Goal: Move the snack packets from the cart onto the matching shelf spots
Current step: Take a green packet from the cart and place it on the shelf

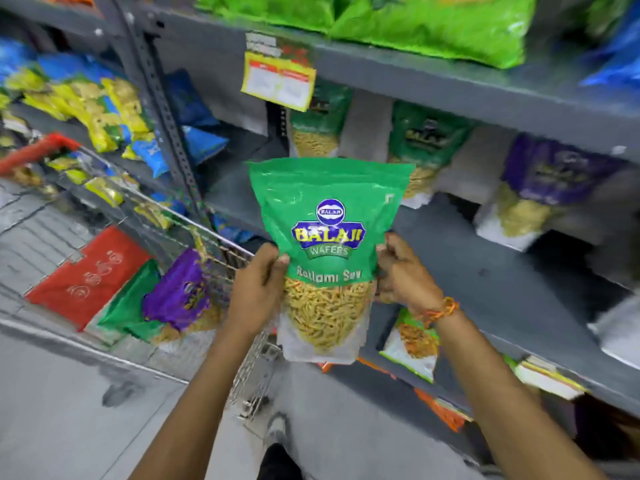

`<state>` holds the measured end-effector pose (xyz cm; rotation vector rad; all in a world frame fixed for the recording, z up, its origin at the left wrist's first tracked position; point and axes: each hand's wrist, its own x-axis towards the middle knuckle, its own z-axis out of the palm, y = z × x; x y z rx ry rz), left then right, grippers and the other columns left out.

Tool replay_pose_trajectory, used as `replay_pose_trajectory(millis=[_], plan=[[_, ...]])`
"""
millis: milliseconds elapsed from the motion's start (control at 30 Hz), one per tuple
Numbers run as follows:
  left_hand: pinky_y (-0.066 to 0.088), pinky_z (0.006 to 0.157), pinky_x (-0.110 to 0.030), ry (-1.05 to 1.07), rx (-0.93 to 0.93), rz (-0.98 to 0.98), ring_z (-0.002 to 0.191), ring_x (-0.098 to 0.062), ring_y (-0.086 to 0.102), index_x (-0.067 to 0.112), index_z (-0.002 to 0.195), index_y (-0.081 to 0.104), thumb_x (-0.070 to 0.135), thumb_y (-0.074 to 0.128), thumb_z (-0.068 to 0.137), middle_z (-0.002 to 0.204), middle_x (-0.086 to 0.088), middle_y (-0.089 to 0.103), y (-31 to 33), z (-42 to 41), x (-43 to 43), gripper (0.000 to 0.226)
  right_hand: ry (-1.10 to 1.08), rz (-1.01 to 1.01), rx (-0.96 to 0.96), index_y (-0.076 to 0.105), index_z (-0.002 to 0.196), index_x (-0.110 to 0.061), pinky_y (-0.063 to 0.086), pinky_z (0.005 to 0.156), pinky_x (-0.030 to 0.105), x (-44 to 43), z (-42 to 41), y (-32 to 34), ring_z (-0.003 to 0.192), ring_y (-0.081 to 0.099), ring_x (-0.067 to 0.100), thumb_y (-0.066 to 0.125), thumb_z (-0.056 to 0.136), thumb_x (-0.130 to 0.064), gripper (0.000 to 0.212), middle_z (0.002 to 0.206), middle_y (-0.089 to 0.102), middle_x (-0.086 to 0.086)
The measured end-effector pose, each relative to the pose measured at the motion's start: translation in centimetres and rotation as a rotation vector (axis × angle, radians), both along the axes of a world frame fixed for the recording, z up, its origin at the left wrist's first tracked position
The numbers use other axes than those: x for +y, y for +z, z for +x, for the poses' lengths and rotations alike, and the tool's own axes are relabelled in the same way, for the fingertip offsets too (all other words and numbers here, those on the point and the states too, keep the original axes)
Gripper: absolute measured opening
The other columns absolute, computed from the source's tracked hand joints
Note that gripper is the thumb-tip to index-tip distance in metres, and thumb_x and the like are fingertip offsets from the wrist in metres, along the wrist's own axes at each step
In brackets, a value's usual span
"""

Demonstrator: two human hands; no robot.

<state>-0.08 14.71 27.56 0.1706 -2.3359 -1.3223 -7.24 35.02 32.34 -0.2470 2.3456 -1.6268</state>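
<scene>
- Fingers (282, 261) of the left hand (258, 289) and of the right hand (403, 271) are clamped on the two side edges of one green sev packet (329, 251), held upright in the air between them, in front of the shelves and clear of the cart.
- Judged step: carrying this packet to its spot. Just beyond the fingers, on the middle shelf (485, 258), stand matching green packets (427, 140); the next move calls for pushing the packet forward and up, then setting it upright beside them, not by the purple packets (550, 174) farther right.
- To the left of the fingers, the cart (221, 251) holds a purple packet (181, 289), a green one and a red one.
- Hard to make out: the shelf tag (278, 79) above the fingers is blurred; the lower shelf packets are partly hidden behind the right wrist.
</scene>
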Motion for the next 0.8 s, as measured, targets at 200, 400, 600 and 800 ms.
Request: replay_pose_trajectory(millis=[200, 400, 600, 800], plan=[[0.034, 0.055, -0.035, -0.135, -0.067, 0.011, 0.055, -0.013, 0.037, 0.003, 0.075, 0.049, 0.026, 0.049, 0.091, 0.057, -0.004, 0.044, 0.9, -0.8, 4.8, 0.028, -0.117, -0.107, -0.258, 0.042, 0.109, -0.017, 0.056, 0.055, 0.031, 5.6, 3.4, 1.3, 0.06, 0.059, 0.018, 0.03, 0.099, -0.029, 0.02, 0.096, 0.053, 0.007], [0.032, 0.059, -0.031, -0.165, -0.11, 0.05, 0.058, -0.014, 0.038, 0.004, 0.074, 0.045, 0.027, 0.047, 0.092, 0.06, -0.003, 0.043, 1.2, -0.9, 5.4, 0.029, -0.16, -0.119, -0.238, 0.045, 0.106, -0.023, 0.053, 0.084, 0.055, 6.4, 3.7, 1.3, 0.08, 0.062, 0.033, 0.031, 0.098, -0.033, 0.019, 0.126, 0.055, 0.003], [0.039, 0.062, -0.036, -0.151, -0.143, 0.089, 0.066, -0.02, 0.046, 0.004, 0.073, 0.046, 0.025, 0.046, 0.092, 0.072, -0.026, 0.053, 0.6, -1.2, 3.1, 0.028, -0.15, -0.162, -0.238, 0.051, 0.09, -0.031, 0.056, 0.082, 0.052, 4.0, 3.3, 1.0, 0.094, 0.067, 0.034, 0.033, 0.098, -0.03, 0.02, 0.118, 0.063, 0.0], [0.034, 0.059, -0.032, -0.123, -0.159, 0.193, 0.065, -0.017, 0.041, 0.017, 0.067, 0.042, 0.023, 0.047, 0.093, 0.068, -0.007, 0.045, 0.1, -5.6, -3.2, 0.027, -0.231, -0.18, -0.138, 0.053, 0.084, -0.022, 0.051, 0.085, 0.061, -3.2, -0.7, 0.1, 0.101, 0.062, 0.042, 0.037, 0.097, -0.023, 0.021, 0.115, 0.065, 0.018]])
